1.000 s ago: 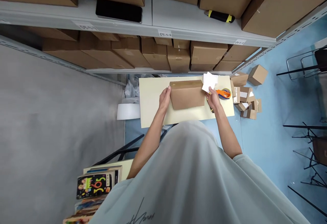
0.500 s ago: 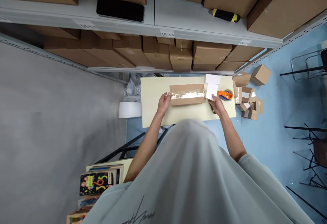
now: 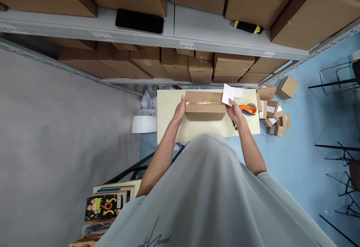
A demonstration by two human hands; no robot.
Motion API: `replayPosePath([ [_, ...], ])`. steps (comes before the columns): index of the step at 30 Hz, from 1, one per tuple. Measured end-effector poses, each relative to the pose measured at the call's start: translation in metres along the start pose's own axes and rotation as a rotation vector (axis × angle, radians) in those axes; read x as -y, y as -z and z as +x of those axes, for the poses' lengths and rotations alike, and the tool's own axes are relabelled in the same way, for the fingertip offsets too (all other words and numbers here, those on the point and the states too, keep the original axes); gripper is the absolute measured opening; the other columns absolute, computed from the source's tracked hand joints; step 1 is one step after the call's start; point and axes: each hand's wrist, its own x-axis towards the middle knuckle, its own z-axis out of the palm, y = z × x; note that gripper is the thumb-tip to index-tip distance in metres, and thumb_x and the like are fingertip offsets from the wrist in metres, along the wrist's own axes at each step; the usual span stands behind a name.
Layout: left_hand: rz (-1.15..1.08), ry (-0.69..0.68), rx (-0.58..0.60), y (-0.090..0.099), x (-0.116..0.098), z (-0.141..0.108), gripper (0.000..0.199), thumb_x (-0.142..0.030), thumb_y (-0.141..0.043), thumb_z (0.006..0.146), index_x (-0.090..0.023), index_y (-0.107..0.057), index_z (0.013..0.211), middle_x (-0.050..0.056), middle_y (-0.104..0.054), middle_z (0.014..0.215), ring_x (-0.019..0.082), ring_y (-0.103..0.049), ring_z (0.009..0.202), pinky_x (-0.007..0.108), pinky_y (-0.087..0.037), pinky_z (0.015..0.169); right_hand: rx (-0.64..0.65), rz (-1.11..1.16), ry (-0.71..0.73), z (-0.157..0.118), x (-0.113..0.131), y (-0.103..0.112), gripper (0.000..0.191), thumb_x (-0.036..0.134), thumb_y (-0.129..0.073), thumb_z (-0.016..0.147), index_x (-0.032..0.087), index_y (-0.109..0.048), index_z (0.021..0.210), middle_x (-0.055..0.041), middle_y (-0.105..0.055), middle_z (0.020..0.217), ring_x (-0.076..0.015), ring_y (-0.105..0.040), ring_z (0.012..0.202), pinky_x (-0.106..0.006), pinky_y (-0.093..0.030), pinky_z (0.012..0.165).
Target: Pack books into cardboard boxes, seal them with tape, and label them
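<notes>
A brown cardboard box (image 3: 206, 109) with clear tape along its top is over the pale yellow table (image 3: 168, 128), its near side facing me. My left hand (image 3: 180, 110) presses against the box's left end, fingers pointing up along it. My right hand (image 3: 234, 111) is at the box's right end and pinches a white paper label (image 3: 226, 94) between thumb and fingers. More white paper (image 3: 238, 93) lies just beyond it. Right of my right hand sits an orange and blue tape dispenser (image 3: 248, 109). A black and yellow cutter (image 3: 234, 125) is partly hidden below that hand.
Shelves (image 3: 202, 29) with cardboard boxes span the top, holding a black phone (image 3: 140, 21) and another cutter (image 3: 247, 27). Several small boxes (image 3: 274, 109) are piled right of the table. Books (image 3: 105, 205) stand at lower left, and black folding stands are at far right.
The box has tipped, so its near side now shows. My left hand has closed in on its left end, and my right hand has moved left with the label to its right end.
</notes>
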Motion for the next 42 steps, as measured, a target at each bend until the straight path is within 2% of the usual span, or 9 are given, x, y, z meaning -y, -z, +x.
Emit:
replayPosePath([
  [5, -0.099, -0.104, 0.026, 0.005, 0.005, -0.033, 0.075, -0.074, -0.061, 0.1, -0.019, -0.068, 0.151, 0.016, -0.066, 0.161, 0.035, -0.06, 0.153, 0.045, -0.047, 0.129, 0.026, 0.077, 0.067, -0.025, 0.003, 0.011, 0.021, 0.037, -0.079, 0.09, 0.028, -0.068, 0.105, -0.003, -0.083, 0.114, -0.0224, -0.078, 0.117, -0.035, -0.069, 0.099],
  [11, -0.088, -0.04, 0.139, 0.009, 0.031, -0.05, 0.109, -0.054, -0.085, 0.085, -0.026, -0.034, 0.178, 0.019, -0.038, 0.182, 0.035, -0.039, 0.169, 0.05, -0.043, 0.132, -0.012, 0.165, 0.03, -0.032, -0.005, 0.03, 0.025, 0.033, -0.071, 0.086, 0.025, -0.071, 0.11, -0.0063, -0.085, 0.119, -0.0254, -0.078, 0.125, -0.039, -0.07, 0.101],
  [17, -0.102, 0.008, 0.143, -0.002, 0.062, -0.057, 0.099, -0.061, -0.078, 0.092, -0.02, -0.04, 0.174, 0.024, -0.044, 0.178, 0.037, -0.045, 0.166, 0.052, -0.045, 0.131, -0.083, 0.123, -0.062, -0.032, -0.035, 0.046, 0.029, 0.028, -0.069, 0.079, 0.026, -0.07, 0.108, -0.004, -0.085, 0.115, -0.0244, -0.08, 0.116, -0.038, -0.071, 0.094],
  [22, -0.093, 0.027, 0.087, -0.007, 0.077, -0.058, 0.096, -0.06, -0.082, 0.089, -0.02, -0.046, 0.168, 0.025, -0.053, 0.171, 0.038, -0.056, 0.156, 0.059, -0.047, 0.128, -0.079, -0.101, -0.004, -0.04, -0.042, 0.051, 0.036, 0.043, -0.074, 0.079, 0.024, -0.071, 0.11, -0.006, -0.083, 0.123, -0.0243, -0.075, 0.12, -0.035, -0.064, 0.103],
  [26, -0.063, -0.074, -0.052, -0.011, 0.057, -0.065, 0.083, -0.063, -0.085, 0.087, -0.022, -0.06, 0.154, 0.022, -0.059, 0.166, 0.039, -0.052, 0.159, 0.059, -0.046, 0.129, -0.033, -0.394, 0.149, -0.055, -0.026, 0.033, 0.044, 0.055, -0.08, 0.081, 0.021, -0.074, 0.109, -0.0074, -0.082, 0.118, -0.0258, -0.072, 0.113, -0.037, -0.057, 0.105],
  [31, -0.259, -0.122, 0.173, -0.036, 0.002, -0.083, 0.079, -0.07, -0.084, 0.086, -0.02, -0.065, 0.144, 0.02, -0.076, 0.141, 0.034, -0.073, 0.133, 0.048, -0.063, 0.109, 0.247, -0.596, 0.209, -0.081, -0.011, -0.007, 0.048, 0.067, -0.083, 0.08, 0.022, -0.074, 0.091, -0.004, -0.077, 0.096, -0.0237, -0.068, 0.095, -0.035, -0.056, 0.089],
  [34, -0.348, -0.106, 0.137, -0.044, -0.029, -0.093, 0.079, -0.07, -0.084, 0.085, -0.019, -0.065, 0.142, 0.017, -0.079, 0.134, 0.03, -0.079, 0.114, 0.038, -0.067, 0.084, 0.34, -0.627, 0.185, -0.094, -0.006, -0.022, 0.053, 0.073, -0.085, 0.077, 0.022, -0.073, 0.086, -0.0017, -0.072, 0.087, -0.0213, -0.065, 0.087, -0.033, -0.054, 0.081],
  [37, -0.329, -0.113, 0.089, -0.036, -0.049, -0.102, 0.066, -0.066, -0.087, 0.082, -0.019, -0.073, 0.126, 0.015, -0.082, 0.124, 0.024, -0.079, 0.095, 0.032, -0.063, 0.071, 0.292, -0.592, 0.175, -0.102, 0.001, -0.025, 0.057, 0.074, -0.088, 0.072, 0.022, -0.069, 0.082, -0.0001, -0.067, 0.081, -0.0183, -0.061, 0.079, -0.03, -0.052, 0.073],
  [42, -0.294, -0.075, 0.194, -0.009, -0.07, -0.122, 0.052, -0.065, -0.087, 0.082, -0.018, -0.078, 0.102, 0.012, -0.083, 0.099, 0.021, -0.077, 0.079, 0.032, -0.058, 0.067, 0.193, -0.544, 0.175, -0.115, 0.022, -0.02, 0.059, 0.074, -0.091, 0.069, 0.022, -0.07, 0.085, 0.0008, -0.064, 0.077, -0.0155, -0.055, 0.071, -0.028, -0.046, 0.063],
])
